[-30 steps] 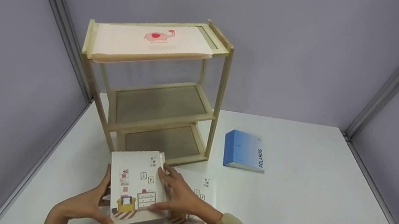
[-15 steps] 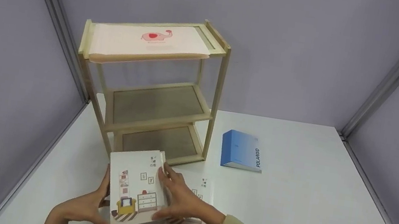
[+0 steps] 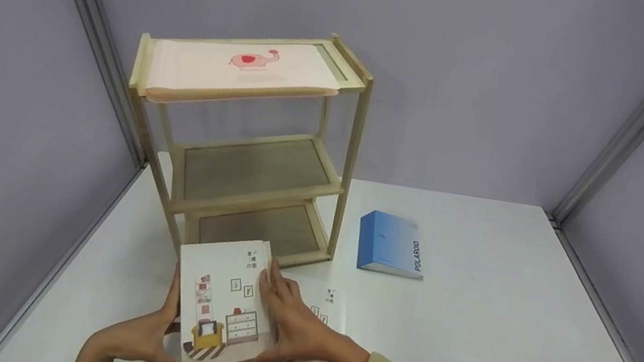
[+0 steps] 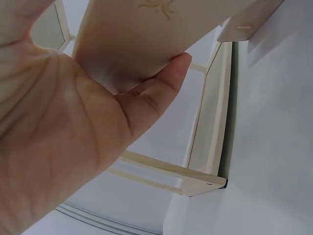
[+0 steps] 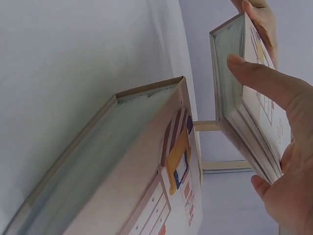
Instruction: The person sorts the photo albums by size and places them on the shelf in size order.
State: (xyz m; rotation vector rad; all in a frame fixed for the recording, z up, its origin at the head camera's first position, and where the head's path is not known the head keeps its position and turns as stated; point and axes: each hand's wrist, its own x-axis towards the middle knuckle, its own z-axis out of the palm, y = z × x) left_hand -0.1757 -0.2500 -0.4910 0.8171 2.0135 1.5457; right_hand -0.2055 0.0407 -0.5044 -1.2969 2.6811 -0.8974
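Observation:
Both hands hold a thick white photo album [image 3: 224,300], its cover printed with a yellow armchair and a chest of drawers. At its left edge, my left hand [image 3: 140,332] grips it, the thumb near the bottom corner and the fingers partly hidden. My right hand [image 3: 300,328] holds the right side. In the right wrist view, the right thumb lies against the page ends of the held album [image 5: 228,83]. A second album [image 3: 334,310] with the same print lies on the table, partly covered by the right hand and forearm.
A three-tier wooden shelf [image 3: 255,200] stands behind the hands. On its top lies a pale pink item with an elephant print [image 3: 185,68]. A blue POLAROID album [image 3: 392,243] rests on the white table [image 3: 484,333] right of the shelf. Grey walls enclose the table.
The held album has shifted slightly to the right. My right thumb has slid from the front cover down to its lower right edge. The shelf and blue album stay in place.

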